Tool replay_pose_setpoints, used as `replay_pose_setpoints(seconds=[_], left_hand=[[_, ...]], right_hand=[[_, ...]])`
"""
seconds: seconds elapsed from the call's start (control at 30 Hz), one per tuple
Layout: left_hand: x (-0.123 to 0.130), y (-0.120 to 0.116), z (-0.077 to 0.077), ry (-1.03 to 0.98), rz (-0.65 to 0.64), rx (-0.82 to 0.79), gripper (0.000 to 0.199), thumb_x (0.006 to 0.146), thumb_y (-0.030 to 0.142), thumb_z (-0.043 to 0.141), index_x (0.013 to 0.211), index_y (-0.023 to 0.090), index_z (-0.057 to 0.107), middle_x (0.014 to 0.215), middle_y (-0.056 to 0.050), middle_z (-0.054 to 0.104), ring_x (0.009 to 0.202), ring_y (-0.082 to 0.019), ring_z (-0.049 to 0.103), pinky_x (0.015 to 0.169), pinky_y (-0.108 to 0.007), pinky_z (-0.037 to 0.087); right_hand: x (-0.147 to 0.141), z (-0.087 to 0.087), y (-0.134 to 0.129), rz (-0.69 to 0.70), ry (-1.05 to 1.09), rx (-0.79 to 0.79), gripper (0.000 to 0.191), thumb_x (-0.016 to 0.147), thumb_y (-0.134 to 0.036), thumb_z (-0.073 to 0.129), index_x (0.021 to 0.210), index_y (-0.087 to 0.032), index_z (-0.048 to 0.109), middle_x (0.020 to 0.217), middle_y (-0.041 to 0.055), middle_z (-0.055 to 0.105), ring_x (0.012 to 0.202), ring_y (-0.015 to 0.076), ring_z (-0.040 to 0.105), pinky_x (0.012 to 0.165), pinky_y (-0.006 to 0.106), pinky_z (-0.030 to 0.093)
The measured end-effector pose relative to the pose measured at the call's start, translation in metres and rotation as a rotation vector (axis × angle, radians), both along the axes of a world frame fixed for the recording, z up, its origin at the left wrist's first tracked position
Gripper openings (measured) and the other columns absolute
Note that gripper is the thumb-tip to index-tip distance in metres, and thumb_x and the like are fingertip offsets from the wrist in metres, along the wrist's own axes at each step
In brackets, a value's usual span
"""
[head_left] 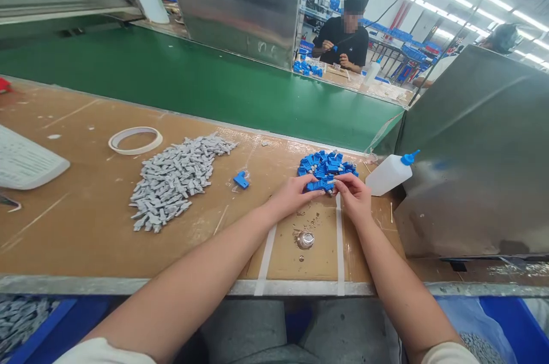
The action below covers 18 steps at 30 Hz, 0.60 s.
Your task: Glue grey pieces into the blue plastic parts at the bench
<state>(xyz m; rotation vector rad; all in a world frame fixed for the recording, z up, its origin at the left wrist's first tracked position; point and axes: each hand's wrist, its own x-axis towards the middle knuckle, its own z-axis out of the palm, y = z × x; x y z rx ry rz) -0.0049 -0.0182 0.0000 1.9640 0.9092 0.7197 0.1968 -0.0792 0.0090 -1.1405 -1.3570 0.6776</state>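
My left hand and my right hand meet at the near edge of a pile of small blue plastic parts on the brown worktop. Between the fingertips of both hands sits one blue plastic part. A large heap of grey plastic parts lies to the left. A single blue part rests alone between the two piles.
A white squeeze bottle with a blue cap lies right of the blue pile, beside a metal divider. A tape ring and white tray sit left. A green conveyor belt runs behind. A person works opposite.
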Motion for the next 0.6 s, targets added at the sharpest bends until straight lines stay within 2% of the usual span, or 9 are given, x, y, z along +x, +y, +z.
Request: replay_pose_setpoints(seconds=[0.2, 0.33, 0.47, 0.53, 0.6], left_hand=[[0.001, 0.000, -0.001, -0.006, 0.006, 0.000, 0.035, 0.089, 0.054, 0.068, 0.103, 0.023, 0.073, 0.092, 0.001, 0.074, 0.080, -0.020, 0.064, 0.074, -0.029, 0.044], [-0.001, 0.001, -0.005, 0.013, -0.031, 0.047, 0.034, 0.091, 0.055, 0.067, 0.105, 0.025, 0.074, 0.092, 0.001, 0.074, 0.081, -0.019, 0.065, 0.072, -0.028, 0.043], [-0.009, 0.000, -0.001, 0.129, -0.071, 0.155, 0.032, 0.093, 0.054, 0.067, 0.104, 0.025, 0.075, 0.087, 0.000, 0.074, 0.076, -0.019, 0.065, 0.067, -0.027, 0.039], [-0.014, 0.000, 0.004, 0.201, -0.093, 0.237, 0.033, 0.092, 0.054, 0.068, 0.102, 0.024, 0.076, 0.082, -0.001, 0.073, 0.073, -0.018, 0.063, 0.064, -0.027, 0.036], [-0.019, -0.001, 0.009, 0.230, -0.127, 0.287, 0.034, 0.092, 0.055, 0.068, 0.098, 0.022, 0.076, 0.077, -0.001, 0.071, 0.068, -0.017, 0.060, 0.063, -0.027, 0.033]], right_hand=[[0.002, -0.004, 0.000, 0.010, -0.079, -0.008, 0.023, 0.096, -0.044, 0.069, 0.100, -0.021, 0.071, 0.082, 0.0020, 0.068, 0.068, 0.0160, 0.065, 0.068, 0.032, 0.057], [0.002, -0.002, -0.001, 0.080, -0.312, 0.044, 0.016, 0.099, -0.035, 0.065, 0.100, -0.021, 0.074, 0.087, 0.0031, 0.071, 0.074, 0.0168, 0.067, 0.073, 0.032, 0.054], [0.005, 0.002, -0.003, 0.136, -0.480, 0.095, 0.019, 0.102, -0.037, 0.062, 0.100, -0.022, 0.074, 0.087, 0.0043, 0.073, 0.079, 0.0190, 0.068, 0.075, 0.032, 0.052], [0.008, 0.003, -0.004, 0.169, -0.576, 0.071, 0.022, 0.105, -0.039, 0.057, 0.103, -0.022, 0.072, 0.093, 0.0055, 0.074, 0.083, 0.0196, 0.068, 0.076, 0.031, 0.051], [0.010, 0.003, -0.006, 0.208, -0.676, 0.023, 0.028, 0.108, -0.041, 0.050, 0.098, -0.022, 0.068, 0.089, 0.0050, 0.071, 0.080, 0.0191, 0.065, 0.073, 0.030, 0.048]])
